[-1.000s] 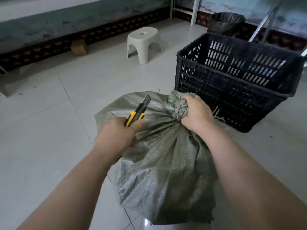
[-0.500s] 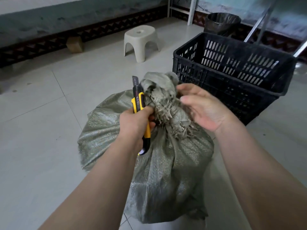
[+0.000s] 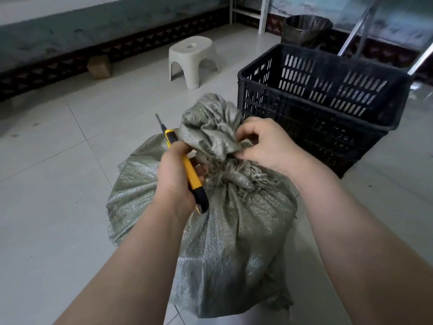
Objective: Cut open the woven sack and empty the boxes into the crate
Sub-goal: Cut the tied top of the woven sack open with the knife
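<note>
A grey-green woven sack (image 3: 236, 242) stands on the tiled floor, its neck tied shut in a frayed knot (image 3: 234, 179). The bunched top (image 3: 210, 127) rises above the knot. My left hand (image 3: 178, 177) grips a yellow and black utility knife (image 3: 187, 170), blade pointing up and away, just left of the knot. My right hand (image 3: 264, 144) pinches the bunched fabric on its right side. A black slotted plastic crate (image 3: 316, 127) stands just beyond the sack to the right. The sack's contents are hidden.
A white plastic stool (image 3: 193, 58) stands on the floor behind the sack. A dark bin (image 3: 304, 29) sits behind the crate by the wall. A brown block (image 3: 99, 66) lies at the wall's base. Metal legs (image 3: 356, 26) slant down at the far right.
The sack's top now stands upright instead of slumped. My right hand went from clutching the neck to pinching the bunched fabric. My left hand brought the knife beside the knot.
</note>
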